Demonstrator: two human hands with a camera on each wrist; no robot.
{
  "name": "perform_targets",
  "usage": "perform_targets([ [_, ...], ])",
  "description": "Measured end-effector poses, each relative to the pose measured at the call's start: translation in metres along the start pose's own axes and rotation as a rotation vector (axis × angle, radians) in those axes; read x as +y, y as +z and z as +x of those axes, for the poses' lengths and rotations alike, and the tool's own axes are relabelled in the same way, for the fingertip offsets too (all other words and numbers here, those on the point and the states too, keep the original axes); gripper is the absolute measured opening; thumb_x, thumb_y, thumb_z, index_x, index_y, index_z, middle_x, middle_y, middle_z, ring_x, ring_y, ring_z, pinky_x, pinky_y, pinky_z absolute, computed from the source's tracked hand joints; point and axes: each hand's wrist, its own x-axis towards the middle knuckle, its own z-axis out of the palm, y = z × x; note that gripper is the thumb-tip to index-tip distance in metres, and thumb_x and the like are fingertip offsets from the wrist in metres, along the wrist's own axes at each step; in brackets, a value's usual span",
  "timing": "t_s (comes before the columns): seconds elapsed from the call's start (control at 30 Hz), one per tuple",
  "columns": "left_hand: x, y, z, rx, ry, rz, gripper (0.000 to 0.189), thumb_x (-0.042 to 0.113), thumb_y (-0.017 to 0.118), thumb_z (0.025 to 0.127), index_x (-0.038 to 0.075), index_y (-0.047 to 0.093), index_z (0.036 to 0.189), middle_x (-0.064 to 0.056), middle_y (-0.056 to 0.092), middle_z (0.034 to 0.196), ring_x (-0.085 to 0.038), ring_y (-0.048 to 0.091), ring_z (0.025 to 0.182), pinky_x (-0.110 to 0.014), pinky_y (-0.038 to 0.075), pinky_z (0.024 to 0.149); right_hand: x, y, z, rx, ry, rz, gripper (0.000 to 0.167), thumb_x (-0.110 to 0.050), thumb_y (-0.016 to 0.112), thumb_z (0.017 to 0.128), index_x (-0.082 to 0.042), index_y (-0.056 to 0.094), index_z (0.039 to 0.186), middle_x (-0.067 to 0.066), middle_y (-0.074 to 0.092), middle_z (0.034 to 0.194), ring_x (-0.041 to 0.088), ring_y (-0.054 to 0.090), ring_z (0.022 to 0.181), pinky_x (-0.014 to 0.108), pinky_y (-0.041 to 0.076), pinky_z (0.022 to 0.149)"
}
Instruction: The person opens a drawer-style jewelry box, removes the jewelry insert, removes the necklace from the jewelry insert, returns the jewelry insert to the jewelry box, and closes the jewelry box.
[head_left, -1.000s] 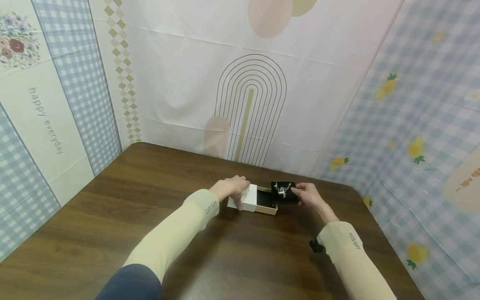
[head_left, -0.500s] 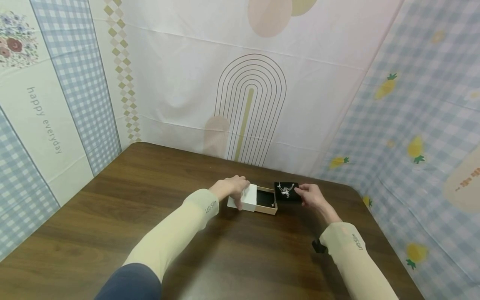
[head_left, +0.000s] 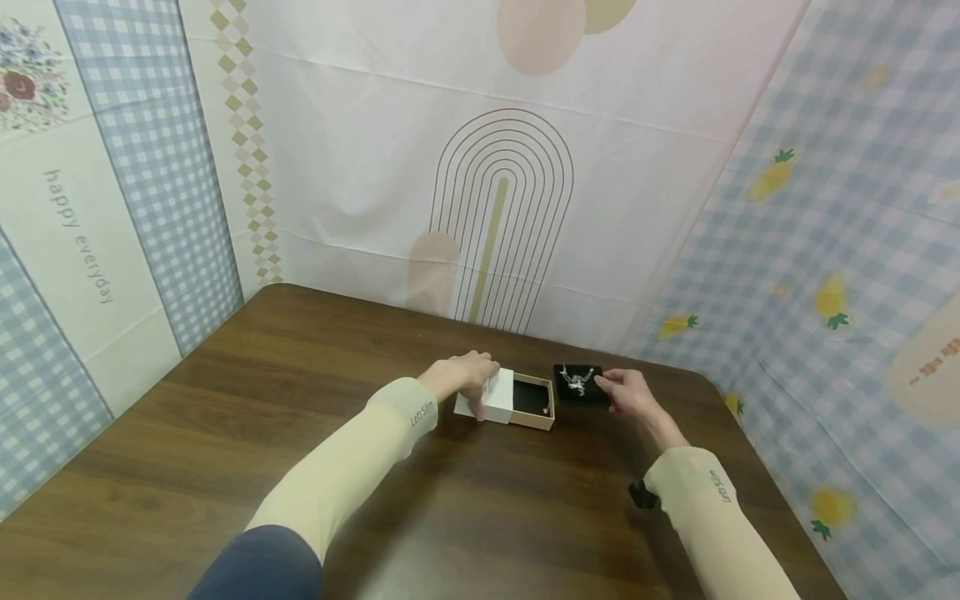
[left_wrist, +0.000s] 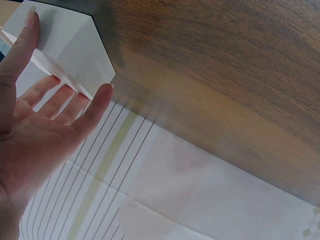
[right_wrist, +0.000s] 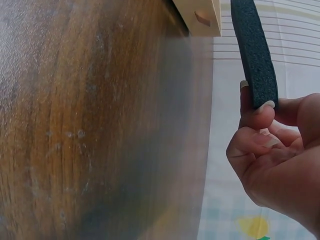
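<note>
Across a white box sleeve [head_left: 501,402] my left hand [head_left: 470,379] has its thumb on one side and its fingers on the other, gripping it. A tan inner drawer [head_left: 532,423] sticks out of the sleeve's right end, with a black lining inside and a small shiny bit at its right side. Just right of the drawer, my right hand [head_left: 632,395] pinches the edge of a black foam pad [right_wrist: 255,55]. A silver chain with a charm [head_left: 576,382] lies across the pad's face. In the right wrist view the pad appears edge-on between thumb and fingers, apart from the drawer.
The brown wooden table [head_left: 450,517] extends around the box, its far edge close behind it. A printed white cloth [head_left: 360,167] hangs behind, with a blue checked cloth [head_left: 840,250] on the right. A dark object [head_left: 642,494] sits at the right wrist.
The right hand has drawn the black foam pad with the chain a little to the right, away from the drawer, uncovering the drawer's right end. My left hand stays on the sleeve.
</note>
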Motion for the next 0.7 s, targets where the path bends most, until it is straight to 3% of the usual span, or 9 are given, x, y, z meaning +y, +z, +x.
perform_targets([
  [0.7, -0.0008, 0.0003, 0.0001, -0.003, -0.001, -0.026, 0.075, 0.035, 0.089, 0.064, 0.014, 0.053, 0.127, -0.002, 0.054, 0.119, -0.018, 0.051, 0.110, -0.035, 0.050, 0.090, 0.0054, -0.0083, -0.0037, 0.019, -0.011, -0.020, 0.052, -0.020, 0.048, 0.101, 0.015, 0.038, 0.137, -0.005, 0.040, 0.058, 0.007, 0.046, 0.049, 0.028, 0.048, 0.054],
])
